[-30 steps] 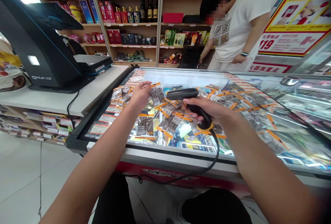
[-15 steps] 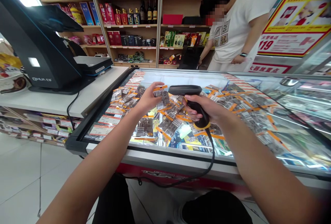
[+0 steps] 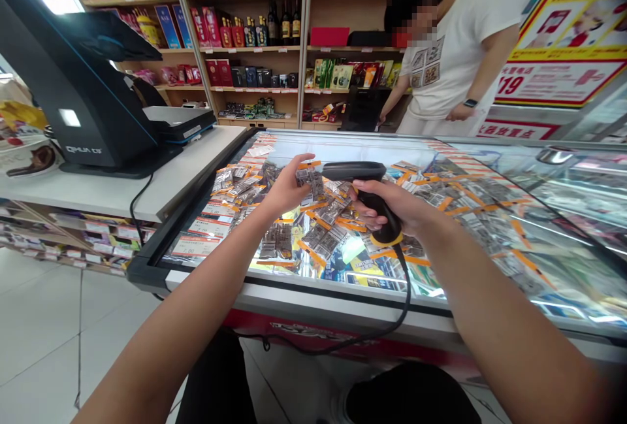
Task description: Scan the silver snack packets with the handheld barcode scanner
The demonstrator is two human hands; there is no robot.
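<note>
My right hand [image 3: 386, 205] is wrapped round the grip of a black barcode scanner [image 3: 355, 170], its head pointing left. A cable runs from the grip's yellow-trimmed base down over the counter edge. Just left of the scanner head, my left hand [image 3: 289, 189] holds a small clear packet [image 3: 309, 182] with an orange top strip, dark contents and a printed label. Many similar packets [image 3: 323, 234] lie scattered on the glass top beneath both hands. A further packet [image 3: 275, 241] rests below my left wrist.
The packets lie on a glass-topped freezer [image 3: 313, 293]. To the left, a checkout terminal [image 3: 93, 110] and a flat scale [image 3: 179, 122] stand on a white counter [image 3: 112, 195]. Across the freezer a person in a white shirt [image 3: 453, 58] leans forward, before stocked shelves [image 3: 249, 51].
The whole view has shifted slightly right. My left hand still holds the packet close to the scanner head, with its face turned a little; the scanner stays in my right hand.
</note>
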